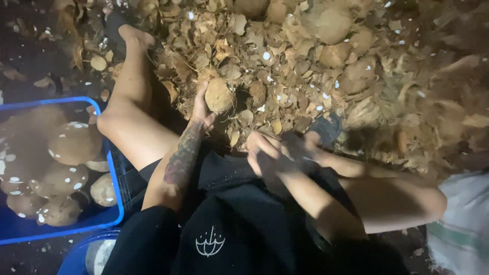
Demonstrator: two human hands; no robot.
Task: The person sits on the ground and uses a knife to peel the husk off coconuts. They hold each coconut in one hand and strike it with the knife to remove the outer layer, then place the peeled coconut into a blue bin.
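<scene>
A seated person in black shorts looks down at bare legs. At near left, a blue crate (116,188) holds husked brown coconuts (74,143). The right hand (267,153) hangs blurred between the knees; whether its fingers hold anything cannot be told. Farther out, the tattooed left hand (202,111) has its fingers curled on a round coconut (219,95) resting at the edge of the husk pile (326,66) on the floor.
</scene>
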